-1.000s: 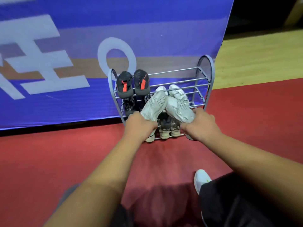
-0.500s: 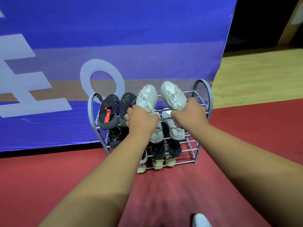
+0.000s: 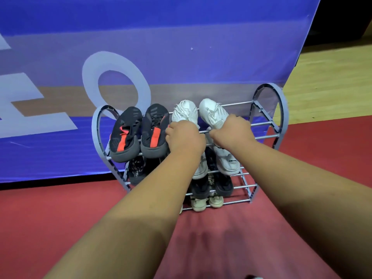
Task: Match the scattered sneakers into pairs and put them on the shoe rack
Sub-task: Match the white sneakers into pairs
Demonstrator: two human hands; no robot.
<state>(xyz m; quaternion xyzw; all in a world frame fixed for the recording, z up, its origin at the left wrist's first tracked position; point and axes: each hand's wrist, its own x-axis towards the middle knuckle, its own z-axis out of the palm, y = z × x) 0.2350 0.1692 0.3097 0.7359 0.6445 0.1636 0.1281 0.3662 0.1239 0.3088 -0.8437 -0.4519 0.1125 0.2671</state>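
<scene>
Lowered since earlier, left white sneaker (image 3: 185, 112) and right white sneaker (image 3: 213, 111) lie on the shoe rack (image 3: 282, 121) top tier beside black-and-orange sneakers (image 3: 124, 135). They are gripped by left hand (image 3: 185, 137) and right hand (image 3: 231, 133); forearms hide lower tiers.

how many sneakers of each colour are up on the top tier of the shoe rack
black-and-orange sneakers: 2
white sneakers: 2, one held by the left hand, one by the right hand
total on the top tier of the shoe rack: 4
</scene>
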